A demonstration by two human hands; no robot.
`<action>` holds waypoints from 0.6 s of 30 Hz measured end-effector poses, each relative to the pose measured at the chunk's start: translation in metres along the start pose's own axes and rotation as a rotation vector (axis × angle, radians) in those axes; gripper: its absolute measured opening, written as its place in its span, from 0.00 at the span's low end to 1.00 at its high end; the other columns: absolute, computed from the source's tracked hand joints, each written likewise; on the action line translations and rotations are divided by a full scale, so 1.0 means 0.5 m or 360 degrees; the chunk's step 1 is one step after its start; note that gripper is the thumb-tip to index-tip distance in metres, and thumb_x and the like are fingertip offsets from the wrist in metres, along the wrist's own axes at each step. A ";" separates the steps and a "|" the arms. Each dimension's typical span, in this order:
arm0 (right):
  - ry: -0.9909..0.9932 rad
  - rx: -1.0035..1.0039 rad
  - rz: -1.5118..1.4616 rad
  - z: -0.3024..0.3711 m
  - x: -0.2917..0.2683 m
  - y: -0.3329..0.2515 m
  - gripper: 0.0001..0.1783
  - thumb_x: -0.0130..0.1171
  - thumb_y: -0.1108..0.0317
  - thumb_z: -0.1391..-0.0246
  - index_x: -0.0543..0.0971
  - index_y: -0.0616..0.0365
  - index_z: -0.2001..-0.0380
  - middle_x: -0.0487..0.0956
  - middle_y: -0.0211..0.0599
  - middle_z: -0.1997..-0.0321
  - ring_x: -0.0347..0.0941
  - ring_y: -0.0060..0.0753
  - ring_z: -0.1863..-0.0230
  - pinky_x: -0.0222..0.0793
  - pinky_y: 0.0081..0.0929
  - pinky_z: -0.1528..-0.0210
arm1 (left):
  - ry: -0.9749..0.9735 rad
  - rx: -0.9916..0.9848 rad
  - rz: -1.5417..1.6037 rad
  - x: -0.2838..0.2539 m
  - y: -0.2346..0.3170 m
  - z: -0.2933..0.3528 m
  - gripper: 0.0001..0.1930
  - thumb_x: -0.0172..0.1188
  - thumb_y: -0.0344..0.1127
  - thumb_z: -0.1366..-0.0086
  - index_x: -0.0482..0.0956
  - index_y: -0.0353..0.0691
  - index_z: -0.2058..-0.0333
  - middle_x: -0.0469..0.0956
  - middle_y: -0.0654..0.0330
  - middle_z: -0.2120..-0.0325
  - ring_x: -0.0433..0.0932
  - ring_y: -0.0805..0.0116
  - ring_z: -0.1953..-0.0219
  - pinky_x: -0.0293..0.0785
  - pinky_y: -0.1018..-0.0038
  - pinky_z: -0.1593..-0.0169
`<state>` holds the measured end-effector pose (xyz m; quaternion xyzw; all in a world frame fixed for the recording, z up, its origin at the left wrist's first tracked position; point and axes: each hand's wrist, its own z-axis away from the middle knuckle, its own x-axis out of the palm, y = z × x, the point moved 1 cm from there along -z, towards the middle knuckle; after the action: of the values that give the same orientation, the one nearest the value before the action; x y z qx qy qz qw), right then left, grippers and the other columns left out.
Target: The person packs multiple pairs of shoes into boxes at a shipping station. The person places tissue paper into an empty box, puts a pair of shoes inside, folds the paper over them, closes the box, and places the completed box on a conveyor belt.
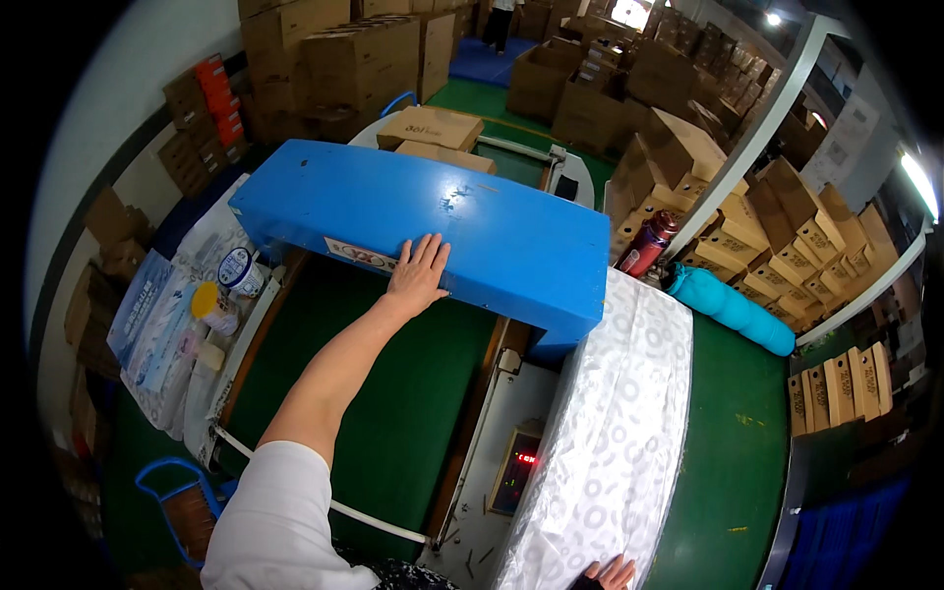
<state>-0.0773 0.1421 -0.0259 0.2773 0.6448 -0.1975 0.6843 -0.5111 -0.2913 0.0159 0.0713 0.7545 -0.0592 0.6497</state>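
Note:
My left hand (420, 272) lies flat with fingers spread on the near top edge of a long blue metal housing (462, 221) that bridges a dark green conveyor belt (374, 393). Nothing is held in it. At the bottom edge of the picture, my right hand (612, 573) rests on a table top wrapped in white plastic sheeting with a ring pattern (615, 433); only its fingers show, stretched out. Beyond the housing, brown shoe-type cartons (430, 128) lie on the far part of the belt. A small display with red lit characters (526, 459) is set between belt and table.
On the left ledge stand a white-and-blue tub (239, 272) and a yellow-lidded jar (214, 307). A dark red flask (649, 243) and a turquoise rolled bundle (733, 307) lie beyond the table. Stacked cartons (787, 241) fill the right; a blue-framed stool (184, 511) stands lower left.

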 end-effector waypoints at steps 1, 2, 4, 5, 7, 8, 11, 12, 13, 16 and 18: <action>-0.0022 0.0033 -0.0044 0.003 -0.005 0.001 0.32 0.38 0.48 0.46 0.55 0.53 0.41 0.46 0.46 0.35 0.37 0.46 0.34 0.31 0.53 0.39 | 0.0019 0.0008 0.0008 -0.011 0.003 0.004 0.41 0.57 0.48 0.47 0.46 0.37 0.41 0.44 0.51 0.40 0.42 0.58 0.37 0.39 0.57 0.38; -0.0052 0.0068 -0.0086 0.002 -0.007 0.000 0.32 0.38 0.48 0.46 0.55 0.53 0.41 0.46 0.46 0.35 0.37 0.46 0.34 0.32 0.53 0.39 | -0.0065 -0.0017 -0.0010 -0.015 0.007 0.003 0.43 0.59 0.48 0.48 0.45 0.37 0.41 0.43 0.51 0.40 0.41 0.57 0.37 0.39 0.57 0.38; -0.0050 0.0038 -0.0112 -0.002 -0.010 -0.007 0.32 0.38 0.48 0.46 0.55 0.53 0.41 0.46 0.48 0.35 0.36 0.47 0.34 0.29 0.54 0.39 | -0.0139 -0.0021 -0.0023 -0.026 0.015 0.001 0.44 0.60 0.48 0.50 0.44 0.37 0.41 0.42 0.50 0.40 0.41 0.57 0.37 0.40 0.56 0.39; -0.0078 0.0054 -0.0147 0.001 -0.006 -0.005 0.32 0.38 0.48 0.46 0.55 0.53 0.41 0.45 0.49 0.35 0.34 0.47 0.34 0.27 0.54 0.39 | -0.0188 -0.0092 -0.0013 -0.031 0.019 0.002 0.46 0.61 0.48 0.51 0.43 0.37 0.41 0.41 0.50 0.40 0.40 0.56 0.37 0.40 0.54 0.39; 0.0336 -0.0003 -0.0227 -0.016 0.059 0.018 0.31 0.53 0.56 0.57 0.64 0.53 0.47 0.54 0.46 0.39 0.43 0.47 0.36 0.36 0.56 0.42 | -0.0240 -0.0172 0.0018 -0.022 0.013 0.001 0.48 0.62 0.48 0.52 0.41 0.36 0.41 0.40 0.48 0.39 0.38 0.54 0.37 0.39 0.49 0.40; 0.0413 -0.0049 -0.0212 -0.019 0.069 0.012 0.31 0.53 0.57 0.57 0.64 0.53 0.48 0.54 0.46 0.39 0.44 0.47 0.37 0.36 0.55 0.42 | -0.0257 -0.0207 0.0024 -0.027 0.012 0.009 0.49 0.62 0.49 0.52 0.40 0.35 0.41 0.39 0.47 0.40 0.38 0.54 0.37 0.40 0.48 0.41; 0.0378 0.0023 -0.0275 -0.015 0.049 -0.003 0.31 0.54 0.55 0.60 0.66 0.54 0.50 0.54 0.50 0.40 0.44 0.52 0.37 0.36 0.58 0.42 | -0.0279 -0.0170 0.0016 -0.050 0.048 0.037 0.49 0.63 0.49 0.53 0.41 0.35 0.41 0.39 0.45 0.40 0.38 0.53 0.37 0.41 0.48 0.41; 0.0356 0.0042 -0.0302 -0.011 0.039 -0.001 0.31 0.54 0.55 0.60 0.66 0.55 0.50 0.54 0.50 0.40 0.44 0.52 0.37 0.35 0.58 0.42 | -0.0285 -0.0125 0.0008 -0.056 0.076 0.042 0.49 0.63 0.50 0.53 0.41 0.36 0.41 0.39 0.44 0.40 0.39 0.53 0.37 0.42 0.48 0.41; 0.0338 0.0075 -0.0341 -0.011 0.036 -0.003 0.31 0.54 0.54 0.60 0.66 0.54 0.50 0.54 0.51 0.40 0.44 0.52 0.37 0.35 0.58 0.41 | -0.0289 -0.0086 -0.0001 -0.062 0.095 0.049 0.49 0.62 0.51 0.53 0.41 0.35 0.41 0.41 0.42 0.41 0.41 0.52 0.38 0.43 0.48 0.41; 0.0383 0.0032 -0.0467 -0.020 0.026 -0.014 0.31 0.54 0.53 0.60 0.67 0.54 0.51 0.55 0.52 0.41 0.46 0.53 0.38 0.32 0.59 0.40 | -0.0318 0.0044 0.0298 -0.058 0.157 0.075 0.44 0.59 0.49 0.50 0.44 0.36 0.41 0.45 0.43 0.42 0.45 0.52 0.39 0.45 0.49 0.42; 0.0370 0.0032 -0.0559 -0.033 0.016 -0.036 0.32 0.53 0.51 0.59 0.67 0.54 0.50 0.56 0.52 0.41 0.47 0.54 0.39 0.34 0.60 0.41 | -0.0208 0.0274 0.0383 -0.060 0.233 0.114 0.39 0.57 0.47 0.48 0.48 0.36 0.42 0.48 0.44 0.42 0.49 0.51 0.40 0.46 0.51 0.43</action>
<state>-0.1008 0.1393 -0.0361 0.1884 0.7559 -0.2868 0.5575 -0.4300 -0.1880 0.0375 0.2125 0.6889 -0.0498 0.6912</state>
